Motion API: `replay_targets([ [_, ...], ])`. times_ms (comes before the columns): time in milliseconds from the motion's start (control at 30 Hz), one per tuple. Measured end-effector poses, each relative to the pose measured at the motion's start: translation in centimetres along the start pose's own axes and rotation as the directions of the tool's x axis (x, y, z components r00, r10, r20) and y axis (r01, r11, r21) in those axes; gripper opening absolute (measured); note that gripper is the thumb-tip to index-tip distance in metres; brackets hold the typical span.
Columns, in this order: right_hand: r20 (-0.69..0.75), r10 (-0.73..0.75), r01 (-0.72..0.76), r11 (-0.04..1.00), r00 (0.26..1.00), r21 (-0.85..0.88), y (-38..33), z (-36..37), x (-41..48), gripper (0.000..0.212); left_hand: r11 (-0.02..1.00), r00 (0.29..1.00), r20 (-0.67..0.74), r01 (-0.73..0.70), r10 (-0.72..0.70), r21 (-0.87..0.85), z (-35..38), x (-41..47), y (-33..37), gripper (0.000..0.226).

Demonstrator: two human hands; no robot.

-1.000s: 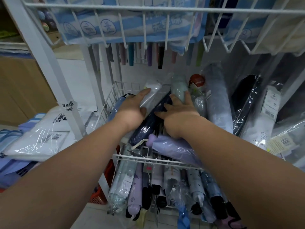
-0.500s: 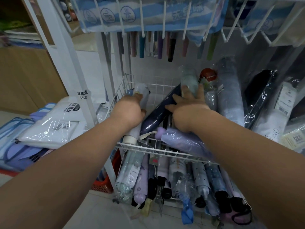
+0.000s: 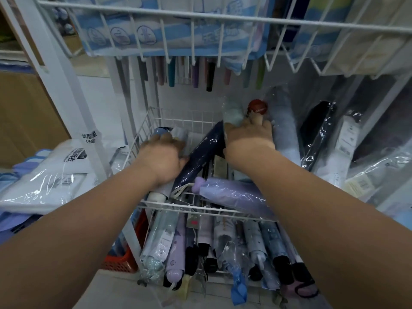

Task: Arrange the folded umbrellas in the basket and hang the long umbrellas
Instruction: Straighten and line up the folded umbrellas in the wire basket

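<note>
Both my hands reach into a white wire basket (image 3: 142, 128) of folded umbrellas in clear sleeves. My left hand (image 3: 162, 157) is closed over a white folded umbrella (image 3: 157, 195) at the basket's left side. My right hand (image 3: 247, 137) grips a pale green folded umbrella (image 3: 231, 110) at the back. A navy folded umbrella (image 3: 200, 157) lies slanted between the hands. In front, a lilac one (image 3: 231, 192) lies across the rim. Handles of long umbrellas (image 3: 196, 74) hang in a row behind.
A lower wire basket (image 3: 223, 241) holds several more folded umbrellas. An upper wire shelf (image 3: 223, 18) with blue-and-white packs overhangs my hands. Bagged raincoats (image 3: 51, 175) lie left, wrapped umbrellas (image 3: 316, 134) lean right, and an orange crate (image 3: 124, 259) sits on the floor.
My left hand slid forward and closed over the white umbrella. My right hand moved back off the navy umbrella and up to the pale green one. The view shifted closer.
</note>
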State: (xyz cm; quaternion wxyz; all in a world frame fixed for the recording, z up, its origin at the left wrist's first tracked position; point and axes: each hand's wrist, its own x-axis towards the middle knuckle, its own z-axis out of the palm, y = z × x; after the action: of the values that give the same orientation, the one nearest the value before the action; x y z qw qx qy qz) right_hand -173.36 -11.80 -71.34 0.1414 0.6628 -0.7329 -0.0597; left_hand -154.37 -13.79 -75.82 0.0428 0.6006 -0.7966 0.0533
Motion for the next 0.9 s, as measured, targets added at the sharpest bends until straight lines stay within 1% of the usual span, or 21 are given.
replay_targets([
  [33,-0.007,-0.005,0.005,1.000,1.000,0.013,0.3,-0.2,-0.1,0.057,0.991,0.998,-0.057,-0.018,0.011,-0.134,-0.4,0.2,0.8,0.054],
  [67,-0.023,-0.005,0.006,0.999,1.000,0.039,0.6,-0.4,-0.3,0.055,0.957,0.994,-0.106,-0.049,0.019,-0.286,-0.8,0.4,1.8,0.052],
  [133,-0.061,-0.009,0.018,0.990,0.998,0.140,1.4,-0.9,-0.8,0.052,0.829,0.988,-0.150,-0.114,0.037,-0.548,-1.3,1.2,4.2,0.048],
  [200,-0.064,-0.010,0.025,0.970,0.998,0.243,2.0,-1.6,-1.4,0.054,0.711,0.991,-0.129,-0.121,0.044,-0.692,-1.3,2.2,6.5,0.051],
  [233,-0.058,-0.014,0.029,0.965,0.998,0.261,2.3,-1.8,-1.8,0.054,0.660,0.996,-0.084,-0.087,0.037,-0.746,-1.2,2.6,7.4,0.053],
  [300,-0.041,-0.046,0.055,0.967,0.998,0.248,2.7,-2.1,-2.5,0.047,0.543,0.999,-0.003,-0.023,0.037,-0.839,-0.5,3.3,8.7,0.059],
  [367,-0.034,-0.080,0.085,0.968,0.996,0.237,3.0,-2.2,-3.0,0.038,0.427,0.999,0.020,0.003,0.036,-0.904,0.6,4.0,9.2,0.069],
  [433,-0.030,-0.089,0.094,0.966,0.996,0.243,3.0,-2.2,-3.1,0.037,0.309,0.999,0.018,0.009,0.026,-0.951,1.3,4.3,9.5,0.074],
  [467,-0.023,-0.087,0.090,0.963,0.996,0.255,3.0,-2.3,-3.0,0.038,0.247,1.000,0.018,0.014,0.014,-0.969,1.0,4.1,9.8,0.073],
  [533,0.000,-0.081,0.077,0.956,0.997,0.284,3.0,-2.4,-2.7,0.038,0.161,1.000,0.020,0.022,-0.014,-0.987,0.2,3.6,10.3,0.065],
  [633,0.012,-0.069,0.061,0.936,0.998,0.346,2.9,-2.0,-2.1,0.037,0.126,0.997,0.030,0.039,-0.072,-0.991,-0.4,3.4,10.3,0.060],
  [667,0.015,-0.060,0.050,0.924,0.998,0.380,2.9,-1.9,-2.0,0.034,0.098,0.996,0.027,0.036,-0.089,-0.995,-0.3,3.4,10.0,0.061],
  [733,-0.027,-0.035,0.044,0.897,0.999,0.439,2.7,-1.5,-1.8,0.027,0.030,0.994,0.030,0.033,-0.109,-0.999,-0.3,3.5,9.4,0.060],
  [800,-0.080,-0.029,0.064,0.870,0.996,0.488,2.4,-1.3,-1.7,0.027,-0.010,0.992,0.024,0.023,-0.124,-1.000,-0.4,3.2,8.8,0.055],
  [833,-0.099,-0.018,0.069,0.841,0.995,0.537,2.3,-1.3,-1.7,0.030,-0.014,0.989,0.027,0.025,-0.143,-1.000,-0.7,2.9,8.4,0.053],
  [900,-0.114,0.012,0.069,0.734,0.993,0.676,2.0,-1.5,-1.6,0.036,-0.036,0.983,0.033,0.026,-0.181,-0.999,-0.9,2.7,7.4,0.052],
])
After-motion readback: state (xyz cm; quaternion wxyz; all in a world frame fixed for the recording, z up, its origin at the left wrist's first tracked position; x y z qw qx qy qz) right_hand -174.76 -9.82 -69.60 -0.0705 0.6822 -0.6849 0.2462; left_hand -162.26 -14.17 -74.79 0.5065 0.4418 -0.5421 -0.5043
